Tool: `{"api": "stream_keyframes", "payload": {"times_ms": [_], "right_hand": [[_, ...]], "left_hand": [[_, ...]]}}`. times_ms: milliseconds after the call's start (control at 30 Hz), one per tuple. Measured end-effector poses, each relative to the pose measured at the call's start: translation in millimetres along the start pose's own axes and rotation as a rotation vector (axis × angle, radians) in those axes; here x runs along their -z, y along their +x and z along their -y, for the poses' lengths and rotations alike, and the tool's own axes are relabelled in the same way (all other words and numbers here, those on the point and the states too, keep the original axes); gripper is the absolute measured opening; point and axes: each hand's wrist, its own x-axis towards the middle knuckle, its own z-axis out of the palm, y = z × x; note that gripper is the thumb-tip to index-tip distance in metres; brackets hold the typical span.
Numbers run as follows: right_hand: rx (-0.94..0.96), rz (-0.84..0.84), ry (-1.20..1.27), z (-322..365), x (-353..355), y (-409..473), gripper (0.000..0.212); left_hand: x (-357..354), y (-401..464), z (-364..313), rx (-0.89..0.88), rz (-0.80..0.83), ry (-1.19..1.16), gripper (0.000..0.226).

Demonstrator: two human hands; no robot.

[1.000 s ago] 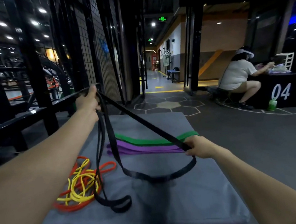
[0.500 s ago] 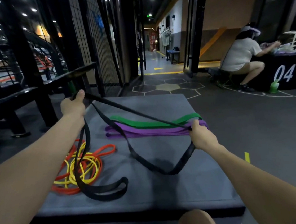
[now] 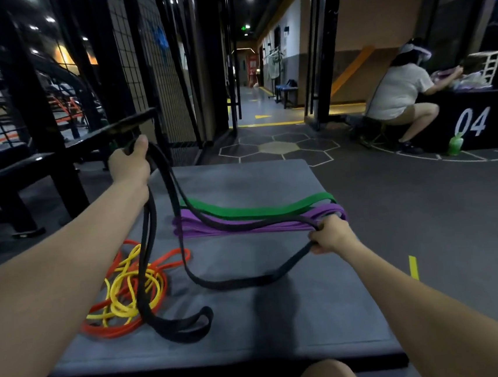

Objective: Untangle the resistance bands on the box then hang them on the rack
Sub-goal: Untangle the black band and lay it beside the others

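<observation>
Resistance bands lie spread over the grey padded box (image 3: 255, 333), and the head view, the only one here, shows one of them lifted off it. That black band (image 3: 181, 225) is held at two separated places, probably so its loops open out and any twist or crossing can be read. The left hand (image 3: 130, 166) is raised at the box's far-left side, arm almost straight, its grip clamped round the band's top with the thumb uppermost; two strands hang from it. One falls to a flattened loop resting near the box's front edge, partly over the orange band (image 3: 118, 330) and yellow band (image 3: 124, 291), which sit in a tangled heap at the left. The other runs to the right hand (image 3: 330, 236), which is low and just above the box near its right side, its grip pinched on the strand. From that hand a slack curve sags back onto the padding.

The green band (image 3: 252, 207) and purple band (image 3: 245, 226) lie flat side by side across the middle, seemingly sorted already, with the black strand passing over them. Behind the left hand stands a black metal rack (image 3: 108, 133), close enough for hanging once the black band runs free. Off to the right a person (image 3: 397, 95) crouches by a black box marked 04 (image 3: 472, 122).
</observation>
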Motion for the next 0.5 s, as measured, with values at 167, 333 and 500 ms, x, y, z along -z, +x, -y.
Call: {"api": "stream_keyframes", "payload": {"times_ms": [167, 333, 500], "right_hand": [[0.017, 0.133, -0.167, 13.4, 13.9, -3.3, 0.029], [0.196, 0.14, -0.236, 61.4, 45.9, -15.1, 0.051], [0.501, -0.092, 0.166, 140.9, 85.5, -40.7, 0.031]], "left_hand": [[-18.2, -12.4, -22.1, -0.099, 0.2, 0.016, 0.033], [-25.6, -26.0, -55.2, -0.128, 0.376, 0.106, 0.036], [-38.9, -49.2, -86.1, -0.153, 0.519, 0.086, 0.026]]}}
